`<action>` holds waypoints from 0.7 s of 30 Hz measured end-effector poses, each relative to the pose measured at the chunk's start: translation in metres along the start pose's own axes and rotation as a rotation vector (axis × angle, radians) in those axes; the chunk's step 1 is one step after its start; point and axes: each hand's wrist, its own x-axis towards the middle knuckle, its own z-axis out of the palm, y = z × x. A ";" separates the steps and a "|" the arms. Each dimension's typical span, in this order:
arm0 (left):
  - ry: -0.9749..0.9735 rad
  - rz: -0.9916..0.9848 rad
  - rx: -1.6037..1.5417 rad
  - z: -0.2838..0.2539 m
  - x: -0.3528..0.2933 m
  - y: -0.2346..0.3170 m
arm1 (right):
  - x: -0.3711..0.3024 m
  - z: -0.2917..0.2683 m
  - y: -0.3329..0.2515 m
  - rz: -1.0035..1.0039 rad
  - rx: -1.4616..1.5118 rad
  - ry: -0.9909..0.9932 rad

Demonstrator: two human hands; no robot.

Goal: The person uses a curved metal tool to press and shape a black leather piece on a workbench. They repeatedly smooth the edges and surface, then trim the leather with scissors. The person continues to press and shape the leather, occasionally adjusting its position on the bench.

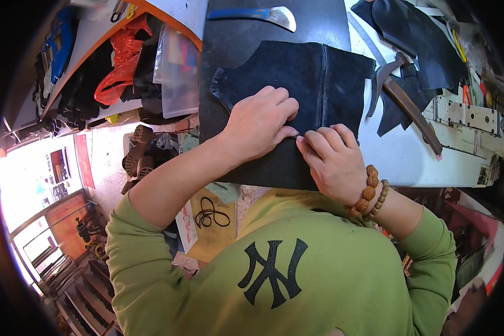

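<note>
A dark blue-black leather piece (274,67), with a raised seam running down its right part, lies on a black work mat (241,162). My left hand (260,120) rests over its near left part, fingers curled, thumb and forefinger pinched at the near edge. Close beside it, my right hand (336,157) pinches the same edge near the seam's lower end, its fingers bent. The two thumbs almost meet there. What lies between the fingertips is mostly hidden. Beaded bracelets circle my right wrist.
Beyond the leather lies a blue-handled knife (252,15) with a broad curved blade. A hammer (409,106) with a wooden handle sits on the white tabletop at right, near a metal ruler (367,36) and black leather scraps (417,45). At left hangs a red plastic bag (123,61).
</note>
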 end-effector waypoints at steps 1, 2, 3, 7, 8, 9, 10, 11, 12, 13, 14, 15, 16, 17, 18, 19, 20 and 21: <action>0.001 0.004 0.001 0.000 0.000 -0.001 | 0.001 0.000 -0.002 0.017 0.020 -0.021; -0.010 0.002 0.002 0.000 0.000 -0.002 | 0.000 0.000 -0.004 0.055 0.053 -0.020; -0.022 -0.001 0.002 0.000 0.001 -0.003 | 0.001 -0.001 -0.005 0.055 0.048 -0.035; -0.053 -0.019 -0.028 0.000 0.003 -0.006 | 0.002 -0.001 -0.007 0.084 0.037 -0.078; -0.060 -0.032 -0.050 -0.001 0.003 -0.006 | 0.002 -0.001 -0.007 0.082 0.034 -0.092; -0.071 -0.044 -0.072 -0.002 0.003 -0.007 | 0.003 -0.001 -0.007 0.081 0.020 -0.082; -0.081 -0.056 -0.094 -0.003 0.003 -0.007 | 0.003 -0.001 -0.007 0.074 0.005 -0.084; -0.090 -0.060 -0.122 -0.004 0.002 -0.007 | 0.003 0.000 -0.007 0.072 0.000 -0.085; -0.100 -0.066 -0.152 -0.006 -0.001 -0.007 | 0.003 0.001 -0.007 0.071 -0.007 -0.083; -0.110 -0.080 -0.175 -0.007 -0.003 -0.007 | 0.003 0.001 -0.007 0.074 -0.004 -0.080; -0.099 -0.063 -0.169 -0.007 -0.003 -0.006 | 0.002 0.001 -0.008 0.081 0.009 -0.073; -0.087 -0.053 -0.156 -0.006 -0.004 -0.006 | 0.002 0.001 -0.008 0.078 0.001 -0.077; -0.073 -0.043 -0.142 -0.006 -0.005 -0.005 | 0.002 0.001 -0.008 0.078 -0.001 -0.073; -0.070 -0.039 -0.130 -0.005 -0.005 -0.005 | 0.002 0.001 -0.008 0.083 0.002 -0.068; -0.068 -0.035 -0.119 -0.005 -0.005 -0.004 | 0.002 0.001 -0.008 0.080 0.004 -0.068; -0.071 -0.038 -0.104 -0.004 -0.005 -0.004 | 0.002 0.000 -0.007 0.081 0.011 -0.066; -0.061 -0.016 -0.094 -0.003 -0.004 -0.004 | 0.002 0.000 -0.007 0.077 0.020 -0.074; -0.057 -0.003 -0.082 -0.003 -0.004 -0.003 | 0.002 -0.001 -0.006 0.096 0.043 -0.068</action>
